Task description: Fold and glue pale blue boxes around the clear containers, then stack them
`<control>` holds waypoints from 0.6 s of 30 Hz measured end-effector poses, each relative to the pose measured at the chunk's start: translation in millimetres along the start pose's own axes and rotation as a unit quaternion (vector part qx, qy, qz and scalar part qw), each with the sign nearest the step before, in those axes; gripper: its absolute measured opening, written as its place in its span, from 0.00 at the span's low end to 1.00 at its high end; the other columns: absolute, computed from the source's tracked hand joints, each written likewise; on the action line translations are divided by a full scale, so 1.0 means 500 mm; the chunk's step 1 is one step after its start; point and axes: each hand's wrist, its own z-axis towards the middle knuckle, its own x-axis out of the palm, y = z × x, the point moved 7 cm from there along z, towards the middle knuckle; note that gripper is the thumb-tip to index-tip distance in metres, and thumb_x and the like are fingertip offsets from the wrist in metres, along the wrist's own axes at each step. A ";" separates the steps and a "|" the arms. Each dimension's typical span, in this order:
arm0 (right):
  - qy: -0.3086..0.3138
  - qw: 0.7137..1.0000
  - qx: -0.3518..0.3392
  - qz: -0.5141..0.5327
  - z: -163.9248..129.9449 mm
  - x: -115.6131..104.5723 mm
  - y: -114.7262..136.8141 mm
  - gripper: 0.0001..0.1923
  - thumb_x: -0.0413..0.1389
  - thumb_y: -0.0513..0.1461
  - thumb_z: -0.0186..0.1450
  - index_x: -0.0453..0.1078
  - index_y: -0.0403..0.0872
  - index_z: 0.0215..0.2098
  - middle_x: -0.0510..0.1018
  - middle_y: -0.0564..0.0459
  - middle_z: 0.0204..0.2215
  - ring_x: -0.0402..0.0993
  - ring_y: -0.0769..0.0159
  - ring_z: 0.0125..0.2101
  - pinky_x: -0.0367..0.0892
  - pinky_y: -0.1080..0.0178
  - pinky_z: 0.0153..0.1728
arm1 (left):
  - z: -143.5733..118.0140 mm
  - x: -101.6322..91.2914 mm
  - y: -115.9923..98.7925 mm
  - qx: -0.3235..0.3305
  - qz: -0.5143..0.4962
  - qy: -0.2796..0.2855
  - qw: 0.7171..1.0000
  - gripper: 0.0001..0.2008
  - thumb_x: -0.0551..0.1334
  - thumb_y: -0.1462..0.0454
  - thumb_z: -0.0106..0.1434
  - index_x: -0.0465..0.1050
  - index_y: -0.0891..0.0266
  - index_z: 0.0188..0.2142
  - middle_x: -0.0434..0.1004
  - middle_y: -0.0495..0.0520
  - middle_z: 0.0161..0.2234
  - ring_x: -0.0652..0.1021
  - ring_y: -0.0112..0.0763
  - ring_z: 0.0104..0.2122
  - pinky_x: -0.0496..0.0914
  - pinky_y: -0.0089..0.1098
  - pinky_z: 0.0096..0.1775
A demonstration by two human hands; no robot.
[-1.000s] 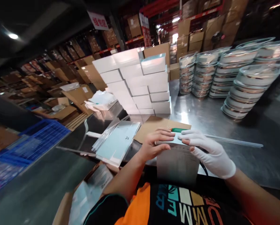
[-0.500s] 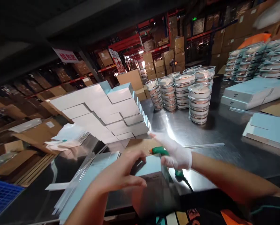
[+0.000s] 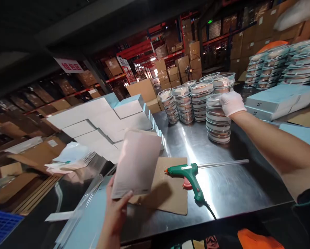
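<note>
My left hand grips a flat, pale pinkish-white box by its lower left corner and holds it tilted above the bench. In a white glove, my right hand is at the top of the front stack of round clear containers, its fingers closed around the side of the uppermost one. Between my arms, a green glue gun with an orange nozzle lies on the metal bench, its tip over a brown cardboard sheet. A clear glue stick extends from its back.
White-and-blue boxes are piled at the left. More container stacks stand behind, others at far right, near light-blue boxes. Clear plastic strips lie on a blue panel at left. A blue crate sits lower left.
My left hand has raised the pale box from the bench and tilted it up. My right hand has moved from beside the glue gun, right and away, to the front container stack.
</note>
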 end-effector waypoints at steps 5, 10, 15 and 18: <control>0.015 0.994 -0.075 -0.076 -0.037 -0.039 0.079 0.17 0.58 0.31 0.68 0.65 0.43 0.20 0.84 0.47 0.35 0.76 0.62 0.56 0.57 0.58 0.63 | -0.028 0.050 0.085 -0.002 0.054 0.063 0.997 0.53 0.80 0.55 0.42 0.61 0.52 0.67 0.74 0.55 0.58 0.77 0.47 0.53 0.74 0.39 0.50; 0.056 0.984 -0.124 -0.117 -0.085 -0.032 0.136 0.12 0.56 0.32 0.71 0.76 0.39 0.29 0.83 0.51 0.33 0.74 0.67 0.52 0.55 0.58 0.60 | -0.043 0.073 0.106 0.017 0.033 0.094 0.995 0.50 0.76 0.60 0.43 0.62 0.54 0.65 0.72 0.55 0.58 0.76 0.45 0.53 0.71 0.37 0.51; 0.040 0.984 -0.101 -0.140 -0.100 -0.059 0.174 0.10 0.61 0.32 0.69 0.76 0.37 0.29 0.82 0.40 0.33 0.74 0.60 0.45 0.56 0.54 0.49 | -0.064 0.064 0.113 0.016 0.008 0.094 0.995 0.49 0.77 0.61 0.40 0.66 0.54 0.62 0.75 0.55 0.55 0.77 0.47 0.51 0.73 0.39 0.50; 0.006 0.990 -0.077 -0.117 -0.127 -0.099 0.217 0.08 0.61 0.35 0.70 0.78 0.37 0.35 0.81 0.37 0.37 0.72 0.59 0.42 0.57 0.55 0.44 | -0.070 0.056 0.105 0.045 0.034 0.081 0.995 0.48 0.78 0.59 0.40 0.66 0.56 0.62 0.75 0.56 0.55 0.76 0.51 0.55 0.72 0.44 0.56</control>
